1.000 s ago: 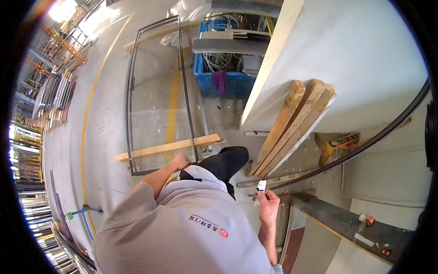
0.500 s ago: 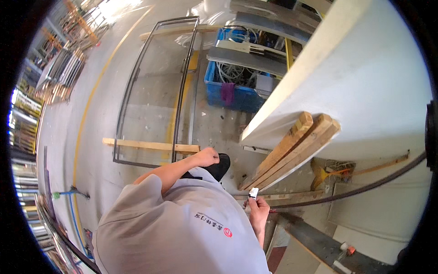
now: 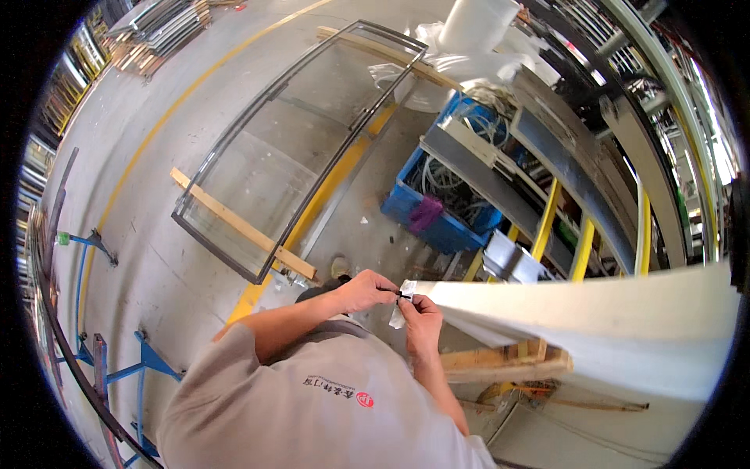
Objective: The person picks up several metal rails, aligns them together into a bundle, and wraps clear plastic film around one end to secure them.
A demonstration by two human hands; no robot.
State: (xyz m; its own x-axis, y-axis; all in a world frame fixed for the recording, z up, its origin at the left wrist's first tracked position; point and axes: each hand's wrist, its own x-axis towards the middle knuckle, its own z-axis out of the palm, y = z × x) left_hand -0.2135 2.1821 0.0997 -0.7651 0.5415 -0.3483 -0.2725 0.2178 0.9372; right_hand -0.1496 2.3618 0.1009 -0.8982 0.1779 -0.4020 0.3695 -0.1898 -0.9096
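Observation:
My left hand (image 3: pixel 361 291) and my right hand (image 3: pixel 423 315) meet in front of my chest. Between their fingertips they pinch a small dark piece (image 3: pixel 405 295). A scrap of whitish clear film (image 3: pixel 398 314) hangs under it against my right hand. Both hands sit right at the near end of a long white panel (image 3: pixel 594 313), which runs off to the right. The panel rests on wooden blocks (image 3: pixel 500 363). My grey sleeves and shirt fill the lower part of the view.
A large curved glass pane in a dark frame (image 3: pixel 289 141) lies on wooden battens (image 3: pixel 242 227) on the concrete floor. A blue crate of cables (image 3: pixel 449 207) stands beside metal racking. A yellow floor line (image 3: pixel 312 211) runs under the pane. Blue stands (image 3: pixel 117 367) are at left.
My hands were apart, the right one holding a small white thing. Now both are together, pinching it at the panel's end. The view has swung, so the panel lies lower right.

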